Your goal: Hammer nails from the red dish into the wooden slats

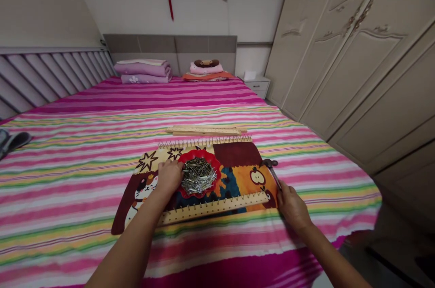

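My left hand (171,175) is at the left rim of a red scalloped bowl (218,163), its fingers curled in at the nails (200,175) that fill it. Whatever those fingertips pinch is hidden. To the right, my right hand (292,204) grips a hammer (273,173) by its handle, with the head pointing away from me at the mat's right edge. A patterned mat (238,154) lies beneath the bowl. Across its near side runs a wooden strip (217,207) with a row of upright nails, and a second nailed strip (204,143) lies along its far edge.
Beyond the mat, more wooden strips (207,130) are stacked on the striped bedspread (84,143). Folded bedding (144,71) sits by the headboard (204,45). A wardrobe (356,65) stands along the right, and a white railing (50,77) borders the left.
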A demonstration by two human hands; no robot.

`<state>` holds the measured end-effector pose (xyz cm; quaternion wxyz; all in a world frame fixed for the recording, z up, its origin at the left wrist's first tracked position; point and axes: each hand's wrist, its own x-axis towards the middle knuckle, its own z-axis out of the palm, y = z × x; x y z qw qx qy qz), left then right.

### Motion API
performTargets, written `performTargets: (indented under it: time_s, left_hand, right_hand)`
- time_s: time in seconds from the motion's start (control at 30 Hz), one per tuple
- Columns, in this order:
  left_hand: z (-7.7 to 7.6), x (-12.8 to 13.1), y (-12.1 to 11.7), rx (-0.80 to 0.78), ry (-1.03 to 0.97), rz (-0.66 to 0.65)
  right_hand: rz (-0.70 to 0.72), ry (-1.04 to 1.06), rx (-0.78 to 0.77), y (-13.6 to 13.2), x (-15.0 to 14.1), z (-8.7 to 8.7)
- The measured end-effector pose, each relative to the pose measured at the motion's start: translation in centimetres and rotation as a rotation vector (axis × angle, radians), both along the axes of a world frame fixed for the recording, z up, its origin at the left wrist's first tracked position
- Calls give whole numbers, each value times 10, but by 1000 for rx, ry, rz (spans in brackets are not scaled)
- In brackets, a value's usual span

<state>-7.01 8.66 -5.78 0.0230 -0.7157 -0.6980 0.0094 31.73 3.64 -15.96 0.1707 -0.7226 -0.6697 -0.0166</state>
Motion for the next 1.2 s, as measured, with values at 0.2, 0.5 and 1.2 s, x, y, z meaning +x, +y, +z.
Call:
performTargets:
  time_s: [0.2, 0.5, 1.2]
  left_hand:
    - [6, 6, 0, -53, 14, 15]
    - [27, 5, -12, -127, -8, 0]
    - [19, -11, -12, 63, -454, 174]
  right_hand:
    - [-21, -18, -6, 0, -3, 2]
    - [-42, -27, -11, -1, -8, 8]
    - [-50, -56, -34, -5, -12, 13]
